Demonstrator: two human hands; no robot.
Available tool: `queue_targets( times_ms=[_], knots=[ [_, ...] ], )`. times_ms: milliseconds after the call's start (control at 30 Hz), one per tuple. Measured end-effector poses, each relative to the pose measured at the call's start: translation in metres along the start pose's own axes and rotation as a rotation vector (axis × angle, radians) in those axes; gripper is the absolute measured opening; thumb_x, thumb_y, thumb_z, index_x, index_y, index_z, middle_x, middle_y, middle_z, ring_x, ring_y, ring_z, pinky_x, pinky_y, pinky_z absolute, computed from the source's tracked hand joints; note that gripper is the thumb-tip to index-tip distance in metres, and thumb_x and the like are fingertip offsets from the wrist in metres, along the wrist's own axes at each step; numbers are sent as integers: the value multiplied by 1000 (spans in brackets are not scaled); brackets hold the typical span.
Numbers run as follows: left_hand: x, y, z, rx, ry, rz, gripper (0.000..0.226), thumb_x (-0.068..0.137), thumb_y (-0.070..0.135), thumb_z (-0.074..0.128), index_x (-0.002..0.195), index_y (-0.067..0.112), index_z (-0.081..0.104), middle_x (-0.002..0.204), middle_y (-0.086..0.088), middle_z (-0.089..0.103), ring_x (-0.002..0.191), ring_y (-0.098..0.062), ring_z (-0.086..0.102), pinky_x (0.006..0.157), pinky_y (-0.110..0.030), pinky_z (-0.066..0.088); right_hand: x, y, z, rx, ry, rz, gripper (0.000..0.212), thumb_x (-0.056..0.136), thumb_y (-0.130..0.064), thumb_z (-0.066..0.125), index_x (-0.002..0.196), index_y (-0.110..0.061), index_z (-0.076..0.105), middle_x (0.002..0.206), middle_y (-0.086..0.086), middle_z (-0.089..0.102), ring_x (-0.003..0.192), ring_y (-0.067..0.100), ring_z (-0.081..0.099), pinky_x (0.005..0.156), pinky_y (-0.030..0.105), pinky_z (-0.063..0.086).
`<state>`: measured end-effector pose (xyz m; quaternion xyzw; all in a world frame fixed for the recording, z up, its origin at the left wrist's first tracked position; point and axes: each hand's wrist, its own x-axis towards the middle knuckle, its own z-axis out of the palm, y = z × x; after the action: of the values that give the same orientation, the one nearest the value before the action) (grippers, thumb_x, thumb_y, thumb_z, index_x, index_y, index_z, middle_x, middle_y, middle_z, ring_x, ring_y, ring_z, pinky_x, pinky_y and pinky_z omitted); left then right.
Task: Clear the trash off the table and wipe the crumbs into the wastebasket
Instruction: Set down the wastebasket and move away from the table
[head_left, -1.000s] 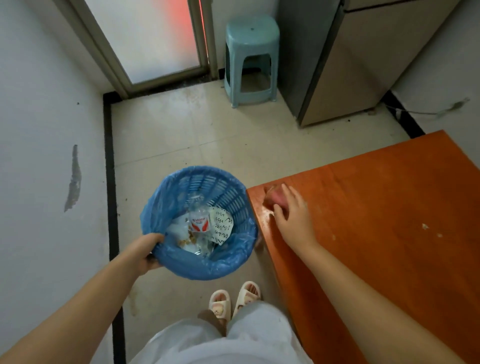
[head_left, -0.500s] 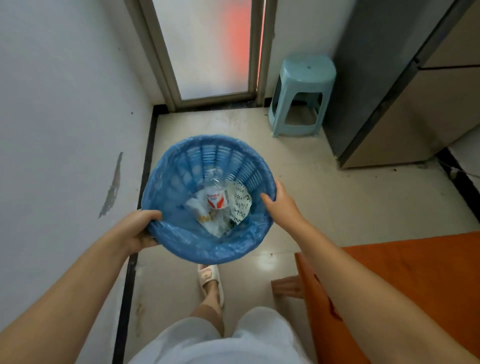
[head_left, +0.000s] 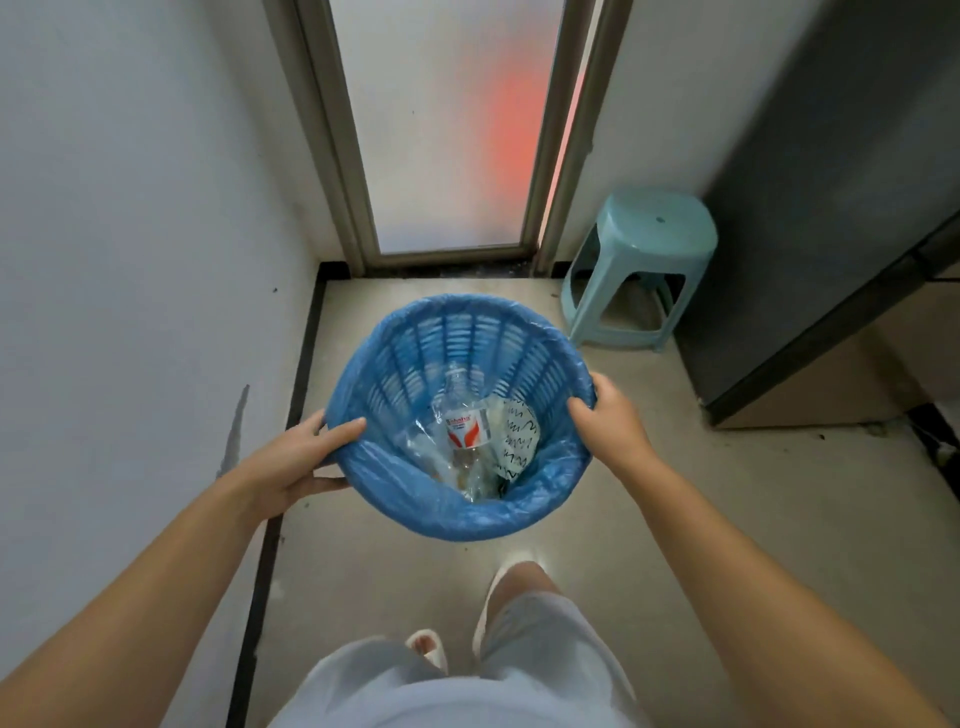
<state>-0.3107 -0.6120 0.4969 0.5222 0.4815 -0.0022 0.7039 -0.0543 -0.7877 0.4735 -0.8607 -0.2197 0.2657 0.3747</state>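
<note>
Both hands grip the round blue plastic lattice wastebasket (head_left: 462, 519) lined with a blue bag, held above the floor: the left hand (head_left: 298, 460) is closed over its left rim, the right hand (head_left: 608, 421) over its right rim. Inside lie a clear plastic bottle (head_left: 465, 415) with a red-and-white label, its writing too blurred to read, and a white wrapper with black squiggles (head_left: 519, 436).

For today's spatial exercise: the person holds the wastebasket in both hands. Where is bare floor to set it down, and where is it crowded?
Bare tile lies right of the wastebasket, between the right hand and the grey cabinet. Another bare strip lies beyond the basket, before the door frame. Crowded: the corner holding the stool, and below the basket, by the person's feet.
</note>
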Motion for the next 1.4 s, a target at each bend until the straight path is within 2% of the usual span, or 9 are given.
queue_targets(
  times_ms=[133,267,367,467,567,733,1067,1300,1400],
  knots=[
    [66,45,2,-43,120,90,46,91,33,54,134,23,41,119,-6,61,109,-21,60,95,-45,49,81,-25,-8,-9,-3,-32,16,83,-15,48,97,-22,53,94,2,62,90,23,62,81,46,54],
    [132,101,11,-73,309,188,48,91,25,56,135,18,39,115,-9,59,94,-19,62,85,-37,52,171,-58,-16,-7,-31,-86,24,87,-15,46,110,-20,53,92,-3,58,88,20,60,79,42,55],
    [176,143,17,-135,350,219,25,93,17,54,117,18,50,108,-8,62,88,-19,64,79,-33,53,237,-85,-25,-26,-74,-129,31,89,-14,45,120,-18,50,97,-2,58,86,16,59,72,35,55],
    [216,179,16,-259,378,220,14,93,11,52,101,22,55,101,-4,63,85,-18,63,71,-29,52,304,-114,-26,-59,-119,-166,32,89,-16,45,120,-21,49,97,-3,59,88,17,61,75,41,57],
    [254,202,3,-360,452,201,19,92,9,53,109,16,54,101,-2,63,84,-16,62,66,-27,50,362,-141,-12,-64,-200,-170,29,90,-20,45,119,-23,48,95,-5,59,88,17,63,75,45,58],
    [316,236,-41,-464,555,174,17,91,6,54,100,20,58,95,-3,63,82,-18,62,68,-28,51,457,-194,39,-127,-281,-183,18,88,-21,47,106,-24,46,85,-9,56,85,19,61,78,44,56],
    [412,326,-161,-463,606,56,28,91,10,54,119,15,52,98,-5,62,85,-17,62,65,-26,48,610,-295,152,-8,-512,50,13,88,-19,51,101,-21,49,100,3,61,93,22,63,83,45,56],
    [488,335,-220,-706,680,-126,38,92,0,47,127,11,53,105,-9,65,91,-22,63,74,-34,53,723,-349,241,-85,-784,132,17,89,-5,49,103,-14,51,101,11,64,90,27,66,70,36,59],
    [540,325,-233,-765,802,-198,42,91,-3,48,131,10,49,106,-9,63,86,-22,62,68,-31,52,770,-357,291,-166,-857,119,21,90,-4,50,109,-12,51,94,8,65,84,24,67,57,26,58]
  ],
)
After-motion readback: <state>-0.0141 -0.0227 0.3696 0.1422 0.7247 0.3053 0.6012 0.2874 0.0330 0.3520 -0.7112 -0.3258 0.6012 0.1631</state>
